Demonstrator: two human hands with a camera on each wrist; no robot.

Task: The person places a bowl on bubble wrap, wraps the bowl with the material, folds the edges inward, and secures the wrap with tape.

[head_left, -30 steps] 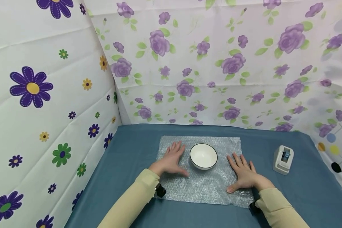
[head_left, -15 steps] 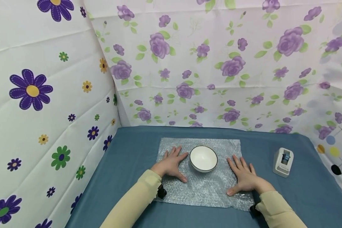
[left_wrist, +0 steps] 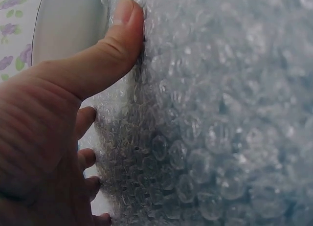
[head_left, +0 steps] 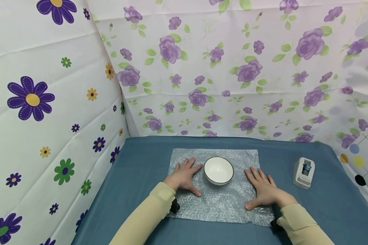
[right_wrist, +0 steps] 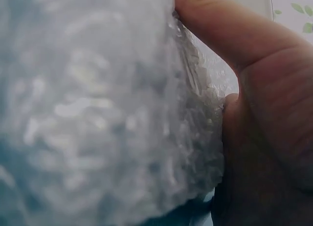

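Note:
A white bowl [head_left: 218, 170] with a dark rim stands upright on a sheet of bubble wrap [head_left: 216, 207], spread flat on the table. Left of the bowl, my left hand [head_left: 184, 177] rests on the wrap with fingers spread, its fingertips close to the bowl's side. My right hand [head_left: 263, 190] lies spread on the wrap's right part, apart from the bowl. Up close in the left wrist view, the thumb [left_wrist: 122, 35] and fingertips touch the bubble wrap [left_wrist: 210, 138]. The right wrist view has the thumb [right_wrist: 215, 15] against the wrap [right_wrist: 98, 113], its tip out of frame.
A white tape dispenser [head_left: 304, 173] with a blue roll stands on the table to the right of the wrap. Blue-grey cloth covers the table [head_left: 147, 163]. Flowered curtains [head_left: 184, 68] hang behind it and along the left side.
My left hand has shifted slightly down and turned, its fingers now pointing more toward the bowl. The right hand, bowl and wrap stay in place; the head view has tilted slightly.

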